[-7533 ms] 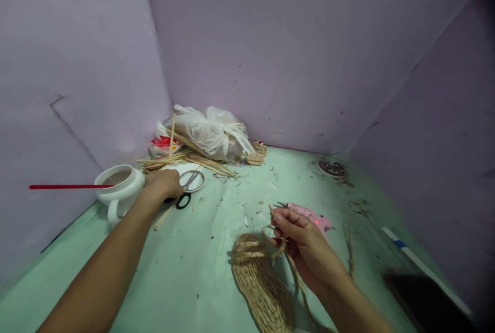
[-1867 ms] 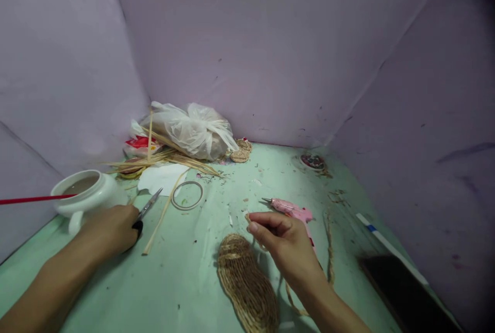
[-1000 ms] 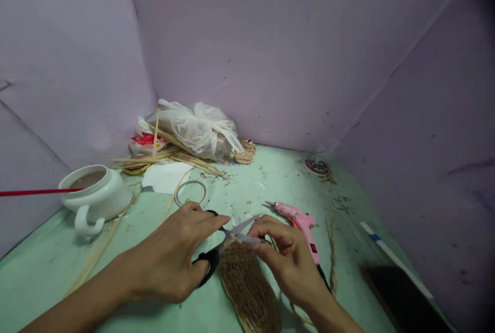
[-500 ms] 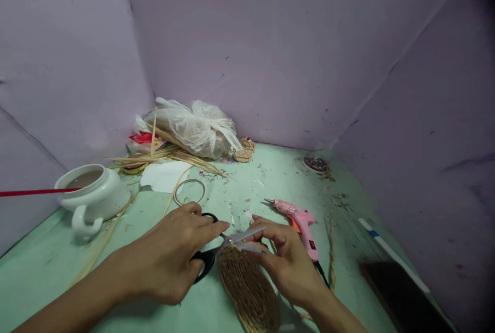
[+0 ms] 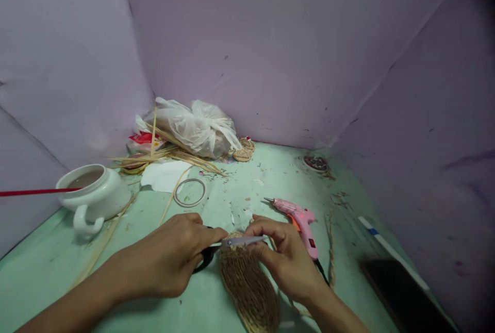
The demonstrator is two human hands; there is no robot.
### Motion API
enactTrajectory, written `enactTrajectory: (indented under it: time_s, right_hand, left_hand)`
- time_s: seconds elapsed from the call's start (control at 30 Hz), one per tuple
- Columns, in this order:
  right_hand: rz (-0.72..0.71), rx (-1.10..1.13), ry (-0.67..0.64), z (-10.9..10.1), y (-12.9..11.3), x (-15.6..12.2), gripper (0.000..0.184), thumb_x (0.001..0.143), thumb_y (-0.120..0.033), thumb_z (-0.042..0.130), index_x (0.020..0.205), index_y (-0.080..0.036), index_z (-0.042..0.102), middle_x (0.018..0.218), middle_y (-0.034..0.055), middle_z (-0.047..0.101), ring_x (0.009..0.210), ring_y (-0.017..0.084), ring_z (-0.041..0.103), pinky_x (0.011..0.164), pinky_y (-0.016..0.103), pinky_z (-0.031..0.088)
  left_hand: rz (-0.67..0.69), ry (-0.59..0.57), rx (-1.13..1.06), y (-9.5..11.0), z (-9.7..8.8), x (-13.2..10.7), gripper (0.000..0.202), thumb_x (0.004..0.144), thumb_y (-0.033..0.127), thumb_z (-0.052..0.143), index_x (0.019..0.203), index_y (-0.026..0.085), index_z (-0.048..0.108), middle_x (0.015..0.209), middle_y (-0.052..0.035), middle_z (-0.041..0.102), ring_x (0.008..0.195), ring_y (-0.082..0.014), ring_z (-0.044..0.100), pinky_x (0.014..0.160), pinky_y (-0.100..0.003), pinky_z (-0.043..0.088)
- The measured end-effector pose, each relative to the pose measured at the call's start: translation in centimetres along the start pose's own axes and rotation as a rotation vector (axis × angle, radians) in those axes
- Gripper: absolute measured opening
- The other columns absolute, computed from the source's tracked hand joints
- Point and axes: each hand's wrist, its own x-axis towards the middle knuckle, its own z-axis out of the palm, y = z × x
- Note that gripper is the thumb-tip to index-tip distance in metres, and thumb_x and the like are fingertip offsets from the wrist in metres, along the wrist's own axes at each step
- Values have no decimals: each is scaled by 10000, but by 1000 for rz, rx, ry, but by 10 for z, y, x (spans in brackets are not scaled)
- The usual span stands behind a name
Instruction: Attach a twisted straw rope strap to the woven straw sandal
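Observation:
My left hand (image 5: 176, 255) is closed round the black handles of a pair of scissors (image 5: 232, 244), whose blades point right and lie shut across the far end of a woven straw sole (image 5: 249, 286) on the green table. Just right of the blades, my right hand (image 5: 284, 258) pinches a braided straw cord at the sole's top end. The cord's end is hidden by my fingers.
A pink glue gun (image 5: 299, 219) lies right of my hands, its red light on. A white pot (image 5: 95, 196) with a red stick stands left. A tape ring (image 5: 189, 192), straw strands (image 5: 170, 156), a plastic bag (image 5: 197, 128) and purple walls surround the green table (image 5: 270, 178).
My left hand picked up the scissors from the left and brought them to the sole. Over the last second the open blades have closed at the cord held by my right hand.

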Motion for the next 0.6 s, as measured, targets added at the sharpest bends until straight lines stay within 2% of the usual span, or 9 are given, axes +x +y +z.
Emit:
enactTrajectory:
  time_s: [0.1,0.17,0.23,0.3,0.4,0.5,0.6]
  right_hand:
    - [28,68,37,0,2,2,66,656,-171,626,627,-179,685,632,8,625,647,145,547,630,268,407]
    - [74,119,66,0,4,3,56,641,-219,654,640,-180,693,634,16,641,632,147,553,587,261,410]
    - [126,155,82,1,5,4,80,623,-251,670,645,-179,697,624,17,641,607,142,548,537,247,401]
    - [154,168,80,1,6,4,99,614,-266,676,644,-174,694,616,15,633,587,134,538,510,236,388]
    - [145,148,59,2,8,4,109,634,-270,665,665,-169,689,627,17,631,591,132,536,513,235,389]
    - [57,58,75,2,8,3,75,675,-237,641,685,-178,686,666,19,640,644,144,552,580,256,418]
    - [-73,-50,113,3,4,1,67,701,-182,617,679,-194,679,686,16,645,689,154,565,652,278,431]
  left_hand:
    - [-174,11,-83,-11,-7,-10,351,710,61,398,943,251,580,788,5,647,739,-158,584,672,-237,402]
    - [-404,87,-79,-29,-8,-21,394,751,116,392,1076,272,549,894,-17,667,799,-191,606,695,-271,412]
    - [-694,123,96,-52,-5,-35,419,751,158,393,1139,248,523,857,-77,672,780,-270,616,616,-322,396]
    - [-908,82,298,-76,4,-49,322,750,205,395,1018,185,574,742,-145,650,698,-345,610,522,-348,344]
    - [-886,32,333,-100,17,-63,233,746,167,374,852,171,581,725,-163,624,661,-340,607,505,-351,330]
    - [-810,51,294,-110,22,-69,263,707,133,405,893,160,589,754,-160,607,661,-314,600,548,-357,357]
    - [-806,66,280,-113,20,-67,297,700,127,402,915,155,604,706,-149,603,653,-306,595,554,-352,358]
